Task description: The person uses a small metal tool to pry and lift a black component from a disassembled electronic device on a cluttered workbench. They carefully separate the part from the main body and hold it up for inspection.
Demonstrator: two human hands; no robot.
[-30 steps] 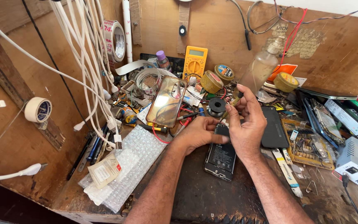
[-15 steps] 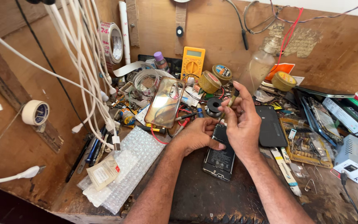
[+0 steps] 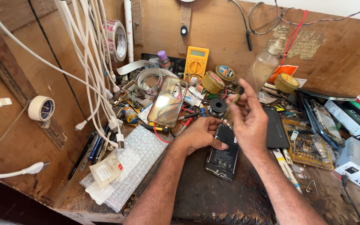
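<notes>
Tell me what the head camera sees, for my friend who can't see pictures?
A person's left hand steadies an opened phone on a cluttered wooden workbench, while the right hand pinches a small tool above it. Around them lie a yellow meter, a clear phone case, bubble wrap and hanging white cables.

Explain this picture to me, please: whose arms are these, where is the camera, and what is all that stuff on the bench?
No machine is at work here: the two bare arms belong to one person, and the camera sits on that person's head, looking down at a cluttered wooden workbench.

The left hand rests on an opened phone lying with its back cover off. The right hand is lifted above it, pinching a small slim tool in its fingertips; I cannot tell exactly what kind.

Around them lie a clear phone case, a yellow multimeter, round tins, a sheet of bubble wrap, a dark tablet-like slab and many small parts. White cables hang at the left, beside rolls of tape.
</notes>
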